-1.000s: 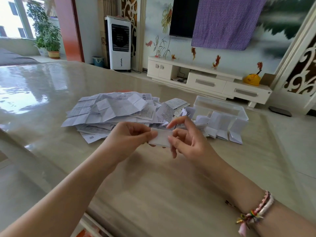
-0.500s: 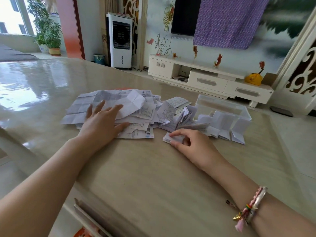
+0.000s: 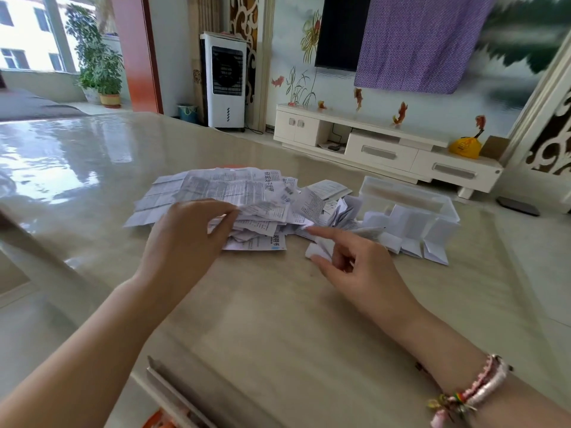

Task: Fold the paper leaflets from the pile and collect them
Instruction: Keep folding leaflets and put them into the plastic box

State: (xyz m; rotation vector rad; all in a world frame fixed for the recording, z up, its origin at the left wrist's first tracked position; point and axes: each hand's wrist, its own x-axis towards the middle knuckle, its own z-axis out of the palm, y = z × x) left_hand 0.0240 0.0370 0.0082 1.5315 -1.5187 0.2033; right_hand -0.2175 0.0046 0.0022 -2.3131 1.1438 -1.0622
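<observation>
The pile of leaflets (image 3: 222, 202) lies mid-desk (image 3: 278, 319); the left hand (image 3: 185, 242) pinches 1 thin, limp sheet at its near edge, the right hand (image 3: 355, 267) half-curled over a folded leaflet (image 3: 316, 247), forefinger out; light paper, best taken by a corner

Home living room. Low white TV cabinet (image 3: 386, 146) along a wall painted with fish and flowers, wall-mounted TV (image 3: 338, 32) half covered by a purple cloth (image 3: 423, 41), standing air cooler (image 3: 227, 78), potted plant (image 3: 99, 60) by the window (image 3: 27, 32), carved screen panels (image 3: 553, 140), large glossy table (image 3: 278, 319) in front.
</observation>
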